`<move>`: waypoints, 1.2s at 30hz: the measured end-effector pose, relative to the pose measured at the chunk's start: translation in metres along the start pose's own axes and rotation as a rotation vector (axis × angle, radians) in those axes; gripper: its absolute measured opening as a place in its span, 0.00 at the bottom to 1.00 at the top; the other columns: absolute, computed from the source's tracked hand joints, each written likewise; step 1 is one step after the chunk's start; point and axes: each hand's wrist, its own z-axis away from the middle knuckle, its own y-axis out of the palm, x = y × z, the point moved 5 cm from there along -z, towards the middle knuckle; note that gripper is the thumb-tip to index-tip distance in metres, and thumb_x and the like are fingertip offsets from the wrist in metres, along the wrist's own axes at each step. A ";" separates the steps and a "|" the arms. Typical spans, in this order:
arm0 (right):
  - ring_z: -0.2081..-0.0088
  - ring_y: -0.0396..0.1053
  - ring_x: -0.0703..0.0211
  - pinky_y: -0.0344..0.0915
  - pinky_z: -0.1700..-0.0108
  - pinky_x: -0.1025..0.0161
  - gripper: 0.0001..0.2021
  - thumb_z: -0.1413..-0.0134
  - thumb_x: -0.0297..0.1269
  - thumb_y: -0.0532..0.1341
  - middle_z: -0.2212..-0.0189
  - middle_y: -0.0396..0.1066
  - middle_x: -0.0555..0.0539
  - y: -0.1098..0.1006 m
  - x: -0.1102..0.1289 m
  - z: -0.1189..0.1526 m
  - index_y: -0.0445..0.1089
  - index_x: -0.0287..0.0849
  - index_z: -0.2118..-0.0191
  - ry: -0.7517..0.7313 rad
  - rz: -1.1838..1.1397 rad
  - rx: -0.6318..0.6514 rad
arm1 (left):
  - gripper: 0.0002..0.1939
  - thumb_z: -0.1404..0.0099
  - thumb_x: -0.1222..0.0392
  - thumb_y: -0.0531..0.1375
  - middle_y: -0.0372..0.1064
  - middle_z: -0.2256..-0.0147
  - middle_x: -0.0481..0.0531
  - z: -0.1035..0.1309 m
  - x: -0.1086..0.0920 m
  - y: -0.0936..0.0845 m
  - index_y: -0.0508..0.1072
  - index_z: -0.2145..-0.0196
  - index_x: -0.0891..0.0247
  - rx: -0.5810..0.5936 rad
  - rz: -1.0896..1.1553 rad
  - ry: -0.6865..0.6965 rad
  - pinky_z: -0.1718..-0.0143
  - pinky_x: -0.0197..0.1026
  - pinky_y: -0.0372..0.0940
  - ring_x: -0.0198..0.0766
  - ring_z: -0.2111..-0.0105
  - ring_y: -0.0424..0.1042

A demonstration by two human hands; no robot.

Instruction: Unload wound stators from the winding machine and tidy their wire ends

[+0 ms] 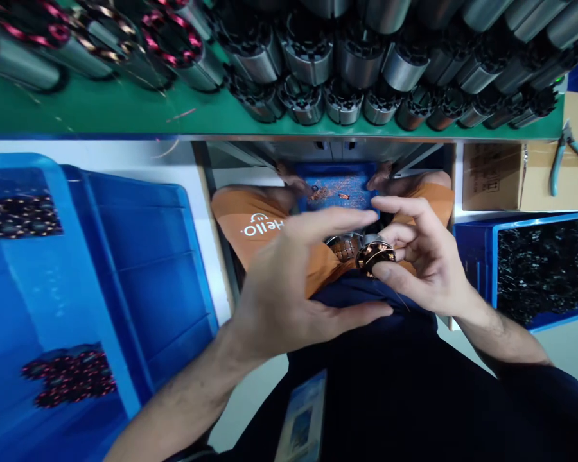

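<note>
Above my lap, my right hand is closed around a motor stator with copper windings. Its thumb presses the near edge of the ring, and part of the stator is hidden behind the fingers. To the left, my left hand is open, slightly blurred, its thumb and fingers stretched apart on either side of the stator without visibly gripping it. Just behind the stator sits a shiny metallic piece with a grid-like surface; I cannot tell exactly what it is. A thin wire trails below the right thumb.
Rows of metal stator cylinders stand on the green bench top, some with pink or copper windings at left. Blue bins holding wound parts are at left. At right are a carton, pliers and a bin of black parts.
</note>
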 end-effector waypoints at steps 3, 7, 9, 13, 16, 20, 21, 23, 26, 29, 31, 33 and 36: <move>0.64 0.73 0.63 0.75 0.59 0.64 0.34 0.42 0.43 0.70 0.64 0.70 0.52 0.003 0.001 0.000 0.59 0.51 0.32 -0.040 -0.004 0.036 | 0.29 0.36 0.50 0.72 0.77 0.46 0.51 0.000 -0.014 0.004 0.69 0.40 0.49 0.033 -0.050 -0.009 0.49 0.46 0.79 0.46 0.49 0.80; 0.63 0.73 0.64 0.74 0.59 0.65 0.34 0.41 0.41 0.69 0.63 0.71 0.52 0.002 0.002 0.003 0.59 0.51 0.32 -0.062 0.033 0.063 | 0.32 0.36 0.53 0.72 0.75 0.42 0.48 0.004 -0.013 0.009 0.67 0.37 0.47 0.009 -0.020 0.004 0.49 0.43 0.80 0.44 0.49 0.81; 0.63 0.73 0.65 0.73 0.58 0.65 0.34 0.41 0.40 0.69 0.63 0.72 0.52 -0.001 0.002 0.004 0.59 0.51 0.32 -0.067 0.060 0.065 | 0.31 0.36 0.54 0.73 0.75 0.42 0.47 0.005 -0.010 0.011 0.69 0.39 0.46 0.015 -0.012 -0.004 0.47 0.42 0.79 0.43 0.49 0.81; 0.60 0.74 0.63 0.74 0.57 0.64 0.31 0.43 0.40 0.71 0.58 0.74 0.49 -0.007 0.008 0.003 0.66 0.50 0.35 -0.112 0.151 0.052 | 0.29 0.35 0.54 0.72 0.78 0.46 0.45 0.003 -0.012 0.011 0.70 0.39 0.46 -0.001 -0.045 0.035 0.49 0.42 0.79 0.42 0.51 0.81; 0.58 0.74 0.57 0.76 0.57 0.59 0.20 0.48 0.41 0.75 0.57 0.75 0.46 -0.013 0.019 0.003 0.78 0.50 0.49 -0.208 0.245 -0.034 | 0.36 0.35 0.57 0.71 0.78 0.46 0.45 0.003 -0.014 0.010 0.64 0.33 0.47 -0.039 -0.107 0.098 0.51 0.42 0.79 0.41 0.53 0.82; 0.63 0.74 0.55 0.77 0.58 0.53 0.10 0.47 0.45 0.74 0.65 0.76 0.46 -0.020 0.022 0.008 0.82 0.50 0.60 -0.193 0.186 -0.117 | 0.37 0.34 0.59 0.70 0.79 0.48 0.43 0.005 -0.018 0.011 0.63 0.32 0.49 -0.030 -0.191 0.225 0.49 0.42 0.78 0.39 0.54 0.82; 0.65 0.74 0.55 0.77 0.59 0.53 0.10 0.46 0.46 0.74 0.67 0.76 0.46 -0.022 0.020 0.008 0.81 0.50 0.61 -0.166 0.137 -0.143 | 0.33 0.34 0.58 0.70 0.79 0.48 0.42 0.005 -0.019 0.010 0.67 0.34 0.48 -0.041 -0.197 0.238 0.49 0.42 0.78 0.38 0.54 0.81; 0.67 0.73 0.58 0.77 0.60 0.55 0.11 0.45 0.48 0.73 0.69 0.74 0.48 -0.028 0.014 0.008 0.79 0.49 0.61 -0.115 0.025 -0.238 | 0.23 0.34 0.57 0.70 0.80 0.50 0.40 0.004 -0.020 0.007 0.74 0.43 0.47 -0.094 -0.204 0.201 0.51 0.43 0.78 0.38 0.56 0.81; 0.69 0.71 0.62 0.77 0.60 0.59 0.13 0.40 0.53 0.68 0.70 0.72 0.51 -0.037 0.006 0.008 0.75 0.50 0.59 -0.098 -0.100 -0.465 | 0.11 0.34 0.50 0.70 0.81 0.59 0.41 -0.002 -0.019 0.002 0.79 0.55 0.50 -0.195 -0.203 0.071 0.60 0.47 0.78 0.39 0.62 0.81; 0.65 0.73 0.61 0.78 0.57 0.59 0.14 0.41 0.52 0.68 0.68 0.73 0.51 -0.032 0.005 0.009 0.74 0.50 0.56 -0.168 -0.084 -0.512 | 0.14 0.38 0.44 0.72 0.81 0.65 0.44 -0.007 -0.017 0.000 0.79 0.59 0.52 -0.245 -0.203 -0.038 0.66 0.52 0.75 0.42 0.66 0.80; 0.61 0.75 0.59 0.77 0.55 0.58 0.15 0.45 0.48 0.72 0.65 0.75 0.49 -0.020 0.008 0.010 0.75 0.50 0.55 -0.237 -0.003 -0.408 | 0.16 0.40 0.46 0.73 0.81 0.64 0.45 -0.010 -0.016 0.001 0.78 0.58 0.52 -0.248 -0.213 -0.043 0.65 0.54 0.75 0.43 0.64 0.80; 0.59 0.75 0.58 0.77 0.55 0.57 0.14 0.47 0.43 0.74 0.63 0.76 0.48 -0.009 0.012 0.011 0.77 0.50 0.55 -0.301 0.079 -0.316 | 0.17 0.40 0.49 0.74 0.81 0.63 0.46 -0.010 -0.017 0.002 0.78 0.55 0.53 -0.248 -0.209 0.013 0.64 0.53 0.74 0.43 0.63 0.80; 0.60 0.75 0.57 0.75 0.54 0.55 0.05 0.42 0.38 0.71 0.65 0.76 0.48 -0.006 0.016 0.011 0.78 0.49 0.60 -0.371 0.147 -0.288 | 0.17 0.40 0.51 0.74 0.79 0.65 0.45 -0.009 -0.018 0.003 0.78 0.55 0.55 -0.263 -0.198 0.094 0.65 0.50 0.72 0.41 0.65 0.78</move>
